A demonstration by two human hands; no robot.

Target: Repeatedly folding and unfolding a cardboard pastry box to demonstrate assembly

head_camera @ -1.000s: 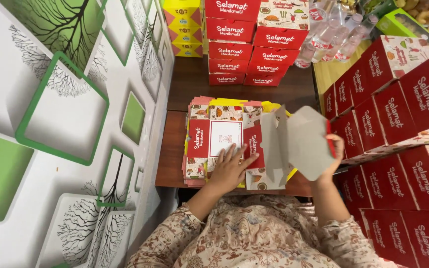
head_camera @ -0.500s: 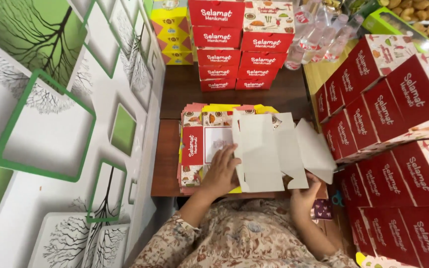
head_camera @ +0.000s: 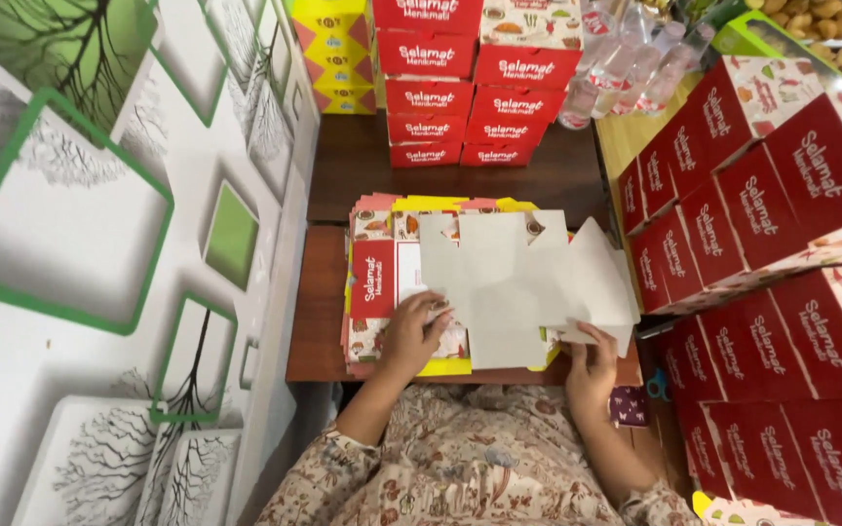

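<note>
A flat, unfolded cardboard box blank [head_camera: 514, 282], grey-white side up, lies spread over a pile of printed red and yellow flat box blanks [head_camera: 377, 282] on a dark wooden table [head_camera: 319, 321]. My right hand [head_camera: 592, 365] grips the blank's near right edge. My left hand [head_camera: 413, 333] rests on the pile at the blank's near left corner, fingers curled against the card.
Stacks of folded red boxes stand at the back [head_camera: 475, 78] and fill the right side [head_camera: 782, 253]. Yellow boxes [head_camera: 333, 49] sit at the back left. Plastic bottles [head_camera: 626, 63] lie behind. A wall with green-framed squares [head_camera: 99, 244] runs along the left.
The blank, earlier held up partly folded in my right hand, has been opened out and laid flat over the pile. My left hand stayed on the pile.
</note>
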